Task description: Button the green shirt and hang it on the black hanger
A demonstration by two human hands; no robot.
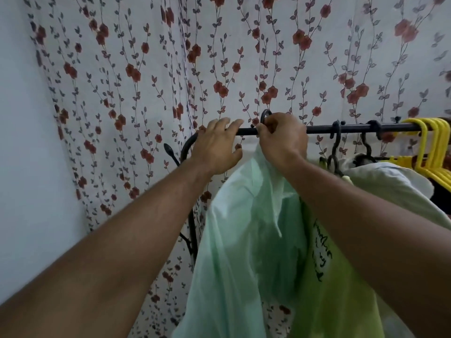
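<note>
A pale green shirt (244,240) hangs down below my hands. Its black hanger shows only as a hook (264,116) curving over the black rail (246,131); the hanger's body is hidden by my hand and the cloth. My right hand (283,140) grips the hook's neck right at the rail. To its left, my left hand (217,147) rests on the rail with fingers laid over the bar and thumb below.
Further right on the rail hang black hangers (335,147) with a whitish garment (390,181), then several yellow hangers (432,142). A brighter green printed garment (336,276) hangs beside the shirt. A flowered curtain (146,81) covers the wall behind. The rail bends down at its left end (189,145).
</note>
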